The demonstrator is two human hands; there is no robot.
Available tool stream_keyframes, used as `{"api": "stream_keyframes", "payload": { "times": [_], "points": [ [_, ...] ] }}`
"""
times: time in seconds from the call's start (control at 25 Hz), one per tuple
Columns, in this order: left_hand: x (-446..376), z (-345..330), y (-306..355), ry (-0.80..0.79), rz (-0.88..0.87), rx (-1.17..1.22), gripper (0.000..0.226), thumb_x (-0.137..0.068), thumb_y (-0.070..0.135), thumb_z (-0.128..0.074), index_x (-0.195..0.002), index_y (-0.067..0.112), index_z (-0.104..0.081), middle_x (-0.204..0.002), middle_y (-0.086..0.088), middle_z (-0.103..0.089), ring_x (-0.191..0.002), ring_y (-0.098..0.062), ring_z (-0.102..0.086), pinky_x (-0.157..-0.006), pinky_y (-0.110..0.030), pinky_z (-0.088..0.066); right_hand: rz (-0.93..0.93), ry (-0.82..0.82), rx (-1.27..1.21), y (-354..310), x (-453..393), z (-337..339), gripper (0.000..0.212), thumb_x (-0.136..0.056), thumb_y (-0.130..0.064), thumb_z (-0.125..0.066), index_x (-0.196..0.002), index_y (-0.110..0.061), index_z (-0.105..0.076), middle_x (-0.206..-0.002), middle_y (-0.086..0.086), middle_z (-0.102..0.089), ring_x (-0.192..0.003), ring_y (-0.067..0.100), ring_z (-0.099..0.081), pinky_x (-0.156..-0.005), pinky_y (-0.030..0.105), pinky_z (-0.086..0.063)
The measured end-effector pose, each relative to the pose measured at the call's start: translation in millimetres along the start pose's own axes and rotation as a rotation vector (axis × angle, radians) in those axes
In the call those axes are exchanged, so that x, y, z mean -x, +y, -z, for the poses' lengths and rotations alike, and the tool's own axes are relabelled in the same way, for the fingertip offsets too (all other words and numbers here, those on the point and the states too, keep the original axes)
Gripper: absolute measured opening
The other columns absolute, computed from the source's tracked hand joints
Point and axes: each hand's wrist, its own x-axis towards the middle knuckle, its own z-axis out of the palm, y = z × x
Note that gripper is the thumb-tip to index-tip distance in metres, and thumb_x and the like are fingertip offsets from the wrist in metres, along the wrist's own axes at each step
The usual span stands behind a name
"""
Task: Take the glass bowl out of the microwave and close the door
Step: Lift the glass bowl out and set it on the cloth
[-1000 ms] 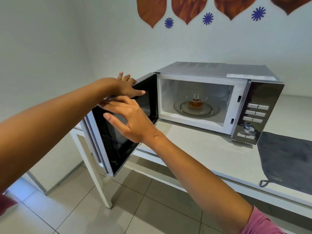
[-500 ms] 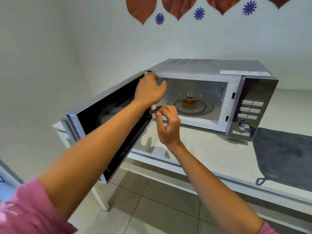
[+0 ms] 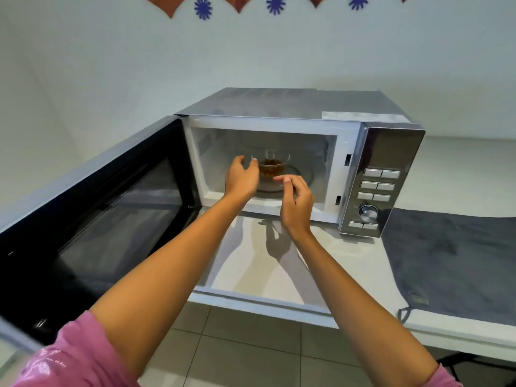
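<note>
The glass bowl (image 3: 270,169) sits on the turntable inside the microwave (image 3: 293,129). Our left hand (image 3: 240,177) reaches its rim, fingers spread, possibly touching; the right hand (image 3: 296,201) hovers loosely curled. We should cup both sides and lift level.

White wall (image 3: 111,65) w/ decals (image 3: 203,8), tiled floor (image 3: 245,344), white counter (image 3: 460,174).

Viewpoint: my one head camera, worn high, close to the scene.
Facing: forward and down onto the microwave (image 3: 279,152) on the bench (image 3: 279,269).
Shared views: none; single view.
</note>
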Motion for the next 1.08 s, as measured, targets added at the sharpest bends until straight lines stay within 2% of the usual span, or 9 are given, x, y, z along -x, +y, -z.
{"api": "stream_keyframes", "payload": {
  "times": [0.12,0.24,0.32,0.44,0.56,0.68,0.84,1.0,1.08],
  "points": [
    [-29,-15,-3,-0.011,0.078,0.074,0.053,-0.101,0.036,-0.043,-0.149,0.014,-0.036,-0.150,-0.007,-0.044,-0.135,-0.029,-0.043,-0.111,-0.044,-0.037,-0.144,0.072,-0.049,12,-32,-8,0.033,-0.105,-0.017,-0.042,-0.104,-0.009,-0.074,-0.104,0.003,-0.071,-0.095,0.006,-0.063,-0.081,0.004,-0.047],
    [-56,-26,-6,0.014,0.176,0.125,0.050,-0.102,0.034,-0.038,-0.144,0.009,-0.041,-0.145,-0.012,-0.048,-0.128,-0.031,-0.047,-0.103,-0.042,-0.039,-0.332,0.158,-0.118,24,-63,-18,0.033,-0.103,-0.011,-0.039,-0.102,-0.009,-0.072,-0.092,0.009,-0.071,-0.084,0.016,-0.065,-0.069,0.003,-0.047],
    [-69,-34,-5,0.023,0.266,0.200,0.055,-0.102,0.049,-0.029,-0.142,0.015,-0.043,-0.145,-0.013,-0.049,-0.127,-0.036,-0.046,-0.102,-0.053,-0.037,-0.462,0.184,-0.181,29,-81,-24,0.031,-0.103,-0.012,-0.039,-0.103,-0.013,-0.070,-0.097,0.005,-0.071,-0.090,0.020,-0.066,-0.079,0.013,-0.048],
    [-88,-45,-6,0.027,0.359,0.328,0.072,-0.093,0.072,-0.016,-0.151,0.032,-0.029,-0.156,-0.007,-0.035,-0.138,-0.041,-0.033,-0.107,-0.070,-0.020,-0.590,0.191,-0.185,39,-106,-32,0.025,-0.104,-0.027,-0.043,-0.108,-0.017,-0.067,-0.115,0.007,-0.068,-0.099,0.019,-0.058,-0.088,0.027,-0.041],
    [-107,-53,-15,-0.003,0.424,0.433,0.080,-0.090,0.076,-0.014,-0.154,0.030,-0.026,-0.159,-0.003,-0.031,-0.142,-0.035,-0.029,-0.114,-0.059,-0.015,-0.603,0.165,-0.121,47,-123,-41,0.038,-0.106,-0.026,-0.036,-0.127,-0.005,-0.060,-0.118,0.014,-0.063,-0.101,0.023,-0.054,-0.086,0.027,-0.037],
    [-116,-60,-23,-0.056,0.435,0.566,0.083,-0.088,0.078,-0.012,-0.155,0.029,-0.022,-0.161,-0.001,-0.027,-0.146,-0.030,-0.024,-0.118,-0.051,-0.010,-0.639,0.120,-0.105,56,-133,-51,0.045,-0.109,-0.031,-0.028,-0.135,-0.006,-0.054,-0.135,0.015,-0.059,-0.114,0.027,-0.055,-0.092,0.028,-0.036],
    [-122,-65,-28,-0.105,0.373,0.741,0.086,-0.088,0.078,-0.010,-0.156,0.026,-0.021,-0.160,-0.006,-0.029,-0.145,-0.028,-0.027,-0.120,-0.047,-0.016,-0.755,0.122,-0.330,60,-132,-58,0.051,-0.103,-0.056,-0.027,-0.118,-0.021,-0.061,-0.134,0.009,-0.063,-0.105,0.020,-0.061,-0.098,0.034,-0.045],
    [-116,-70,-24,-0.087,0.398,0.740,0.093,-0.083,0.084,-0.015,-0.154,0.025,-0.028,-0.155,-0.009,-0.038,-0.139,-0.031,-0.038,-0.116,-0.044,-0.026,-0.786,0.132,-0.468,63,-130,-60,0.063,-0.101,-0.062,-0.025,-0.131,-0.016,-0.057,-0.138,0.013,-0.060,-0.126,0.029,-0.056,-0.114,0.045,-0.041],
    [-111,-73,-20,-0.091,0.411,0.751,0.093,-0.083,0.084,-0.018,-0.153,0.023,-0.029,-0.153,-0.010,-0.040,-0.135,-0.031,-0.042,-0.101,-0.038,-0.034,-0.801,0.144,-0.495,60,-128,-61,0.069,-0.100,-0.064,-0.025,-0.139,-0.014,-0.053,-0.140,0.013,-0.058,-0.128,0.031,-0.054,-0.115,0.046,-0.040]
  ]
}}
